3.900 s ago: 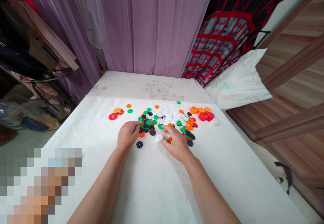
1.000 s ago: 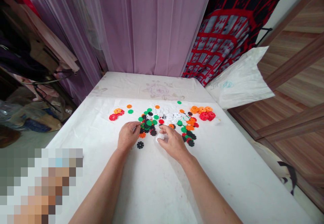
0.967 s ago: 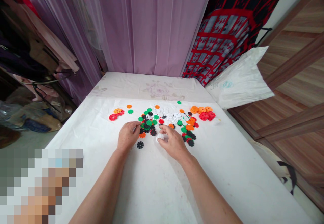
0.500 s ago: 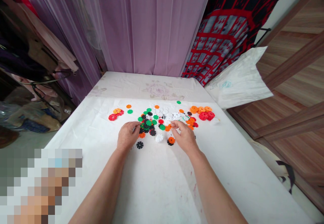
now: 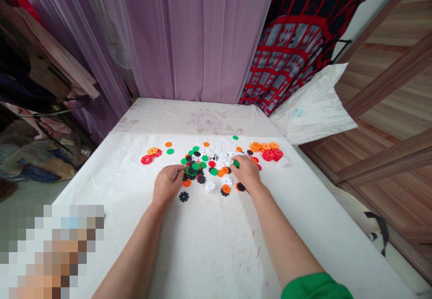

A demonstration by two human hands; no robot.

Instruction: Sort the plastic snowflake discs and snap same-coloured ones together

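Note:
A loose pile of notched plastic snowflake discs in green, black, white, orange and red lies spread over the white-covered table [image 5: 209,231]. At the pile's left edge, my left hand [image 5: 166,183] is closed in a pinch beside the black and green discs; what sits between its fingertips is too small to make out. Over on the right side, my right hand [image 5: 249,172] has its thumb and fingers closed around a green disc [image 5: 236,164]. Between the hands lie a white disc cluster [image 5: 209,186], a green disc [image 5: 213,171] and an orange disc [image 5: 226,189] overlapping a black one.
Joined orange flowers [image 5: 265,147] and red ones [image 5: 272,155] sit right of the pile. A red and orange group [image 5: 151,156] lies to the left. A white bag [image 5: 313,107] stands by the table's far right edge. Purple curtains [image 5: 199,38] hang behind.
My right hand has moved slightly up and right, from the orange discs onto a green disc. My left hand stays pinched at the pile's left edge. The view has shifted a little.

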